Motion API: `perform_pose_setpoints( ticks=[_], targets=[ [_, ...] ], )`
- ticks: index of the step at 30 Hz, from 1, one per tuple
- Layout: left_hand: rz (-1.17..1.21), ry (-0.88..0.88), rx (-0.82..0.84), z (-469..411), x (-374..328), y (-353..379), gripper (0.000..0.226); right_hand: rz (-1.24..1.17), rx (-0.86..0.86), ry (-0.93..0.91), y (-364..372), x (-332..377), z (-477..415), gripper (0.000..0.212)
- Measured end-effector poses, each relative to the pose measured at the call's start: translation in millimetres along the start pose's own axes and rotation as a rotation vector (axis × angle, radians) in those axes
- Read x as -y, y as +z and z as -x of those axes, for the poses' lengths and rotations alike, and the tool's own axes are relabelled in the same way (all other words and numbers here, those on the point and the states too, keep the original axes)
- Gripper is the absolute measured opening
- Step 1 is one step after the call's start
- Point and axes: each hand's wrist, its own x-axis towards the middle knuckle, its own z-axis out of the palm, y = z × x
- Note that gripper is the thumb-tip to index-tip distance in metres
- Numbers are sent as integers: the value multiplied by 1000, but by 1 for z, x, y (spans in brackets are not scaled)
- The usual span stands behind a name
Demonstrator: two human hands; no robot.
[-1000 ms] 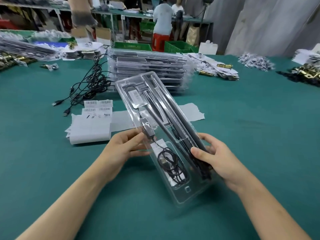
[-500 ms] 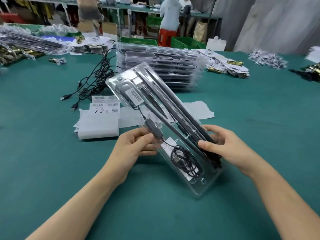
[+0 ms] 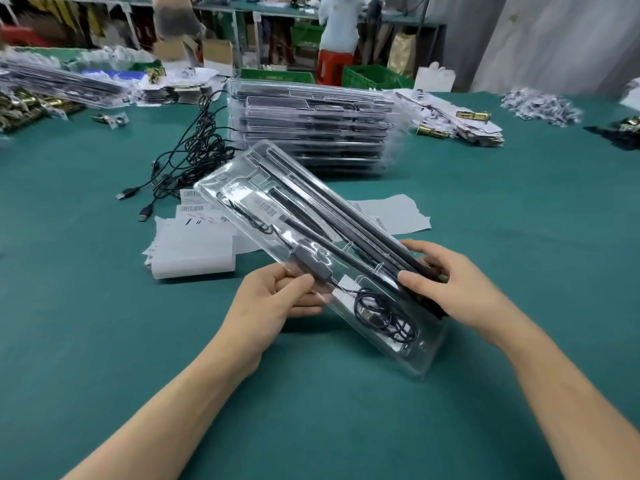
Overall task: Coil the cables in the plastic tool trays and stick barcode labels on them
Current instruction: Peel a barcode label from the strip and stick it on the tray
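Clear plastic tool tray [image 3: 349, 252] is up off the green desk [image 3: 104, 341] between your two hands; whether its near corner touches the cloth cannot be told. Its long axis runs diagonally, far end to your left and ahead, near end to your right and close to you. Black cable [image 3: 384, 317] sits coiled in the near-end compartment, its lead running up past a grey inline module [image 3: 310, 268] to the far end. A barcode label [image 3: 266, 207] is on the grey part in the far-left compartment: bars show, digits too small to read. Long black rods [image 3: 332, 220] lie along the right-hand channels. Your left hand [image 3: 277, 299] grips the left long edge near the middle, thumb on top beside the module, fingers [image 3: 304, 306] curled beneath. Your right hand [image 3: 446, 289] grips the right long edge, thumb across the rods. Both are about level along the tray, and the coil lies nearer your right. Beyond the far end stands the stack of filled trays [image 3: 311, 133]; this tray looks ready to go there, straight ahead along its own axis. Left of the tray lie label sheets [image 3: 197, 216] and loose USB cables [image 3: 197, 150]; their print is unreadable.
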Motion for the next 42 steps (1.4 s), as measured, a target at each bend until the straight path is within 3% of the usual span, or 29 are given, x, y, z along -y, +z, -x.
perform_pose_setpoints(
  ticks=[6, 15, 20, 22, 25, 31, 35, 39, 42],
  targets=[
    [82, -16, 34, 0, -2, -1, 22, 53, -30, -25, -1, 7, -3, 47],
    [99, -39, -79, 1, -3, 3, 45, 73, -5, -26, 0, 18, -2, 49],
    [124, 18, -91, 2, -4, 6, 36, 100, 25, 3, -4, 27, -3, 48],
    [138, 32, -105, 2, -4, 6, 38, 142, -6, 8, -5, 32, -1, 57],
    [162, 47, -114, 3, -4, 6, 40, 292, -15, -46, -5, 42, 10, 92],
    [185, 79, -109, 6, -3, 11, 44, 586, 191, -76, 3, 60, 38, 137],
    [202, 58, -92, 9, -1, 15, 31, 652, 186, -125, 9, 59, 49, 138],
    [213, 45, -43, 10, -1, 18, 51, 576, 147, -145, 11, 52, 51, 129],
    [183, 67, 66, 12, 0, 20, 48, 540, 72, -138, 11, 48, 50, 125]
  ],
)
